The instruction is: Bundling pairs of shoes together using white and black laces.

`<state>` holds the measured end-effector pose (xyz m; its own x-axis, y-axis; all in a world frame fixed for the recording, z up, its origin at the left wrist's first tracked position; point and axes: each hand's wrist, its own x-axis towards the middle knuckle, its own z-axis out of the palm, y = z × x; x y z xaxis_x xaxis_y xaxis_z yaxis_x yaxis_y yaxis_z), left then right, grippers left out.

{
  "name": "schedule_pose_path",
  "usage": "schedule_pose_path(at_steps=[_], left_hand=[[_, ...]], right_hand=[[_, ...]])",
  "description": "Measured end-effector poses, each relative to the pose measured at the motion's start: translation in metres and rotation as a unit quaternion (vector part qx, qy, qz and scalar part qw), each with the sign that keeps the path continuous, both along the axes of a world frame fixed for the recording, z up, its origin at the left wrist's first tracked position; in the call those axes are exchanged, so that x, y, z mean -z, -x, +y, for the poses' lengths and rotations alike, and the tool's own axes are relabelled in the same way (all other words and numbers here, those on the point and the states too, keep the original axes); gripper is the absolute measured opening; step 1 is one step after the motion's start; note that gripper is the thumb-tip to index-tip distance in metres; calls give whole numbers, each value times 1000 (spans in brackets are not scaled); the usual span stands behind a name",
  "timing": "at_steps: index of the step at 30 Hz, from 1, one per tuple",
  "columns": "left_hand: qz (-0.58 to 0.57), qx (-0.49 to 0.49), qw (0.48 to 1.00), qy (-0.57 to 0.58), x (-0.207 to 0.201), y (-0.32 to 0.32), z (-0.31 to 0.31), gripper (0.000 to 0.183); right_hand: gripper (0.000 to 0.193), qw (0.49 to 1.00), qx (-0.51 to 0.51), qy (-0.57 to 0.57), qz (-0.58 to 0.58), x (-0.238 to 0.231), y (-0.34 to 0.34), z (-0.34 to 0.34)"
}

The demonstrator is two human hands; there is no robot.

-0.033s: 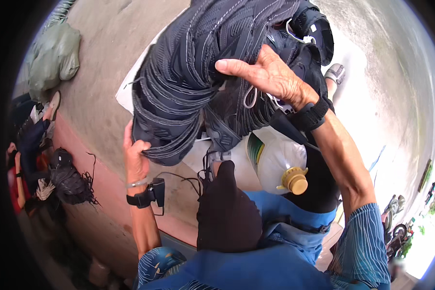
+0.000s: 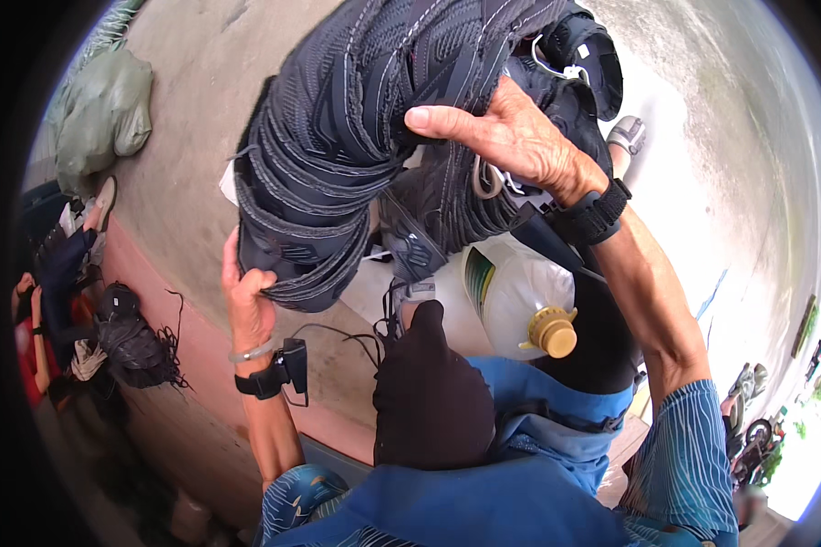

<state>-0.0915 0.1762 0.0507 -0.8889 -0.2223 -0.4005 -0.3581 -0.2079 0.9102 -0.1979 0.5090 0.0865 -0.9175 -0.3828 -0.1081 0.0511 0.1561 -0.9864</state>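
A long, curved stack of dark grey shoe uppers (image 2: pixel 337 128), nested one in another with frayed, stitched edges, hangs in front of me. At its lower left end my left hand (image 2: pixel 249 296) grips the last uppers, thumb on the near side. My right hand (image 2: pixel 529 141) lies against the stack's right side, its thumb stretched across it; the other fingers are hidden behind. Below the right hand more uppers (image 2: pixel 415 242) hang down, and a white cord loop (image 2: pixel 488 178) shows beside them. A clear plastic bottle (image 2: pixel 520 301) with a yellow cap rests near my lap.
Black shoe parts (image 2: pixel 588 64) lie beyond my right hand. To the left sit a greenish sack (image 2: pixel 105 109), a heap of black uppers with loose laces (image 2: pixel 137 337) and another person in dark trousers (image 2: pixel 64 273). A motorcycle (image 2: pixel 757 438) stands at far right.
The left end of the stack and my left hand have shifted slightly left. My right hand has barely moved on the stack.
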Motion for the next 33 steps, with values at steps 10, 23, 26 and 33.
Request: schedule_pose_path(at_steps=[10,23,26,33], left_hand=[[208,60,946,242,-217,-100,17,75],[248,242,814,466,-287,-229,121,63],[281,274,742,544,-288,-243,137,60],[258,290,738,553,-279,-245,151,59]], right_hand=[[46,906,65,404,-109,-95,-150,59],[58,625,254,674,-302,-12,-296,65],[56,647,279,640,-308,3,-312,70],[54,731,319,500,-338,45,-315,83]])
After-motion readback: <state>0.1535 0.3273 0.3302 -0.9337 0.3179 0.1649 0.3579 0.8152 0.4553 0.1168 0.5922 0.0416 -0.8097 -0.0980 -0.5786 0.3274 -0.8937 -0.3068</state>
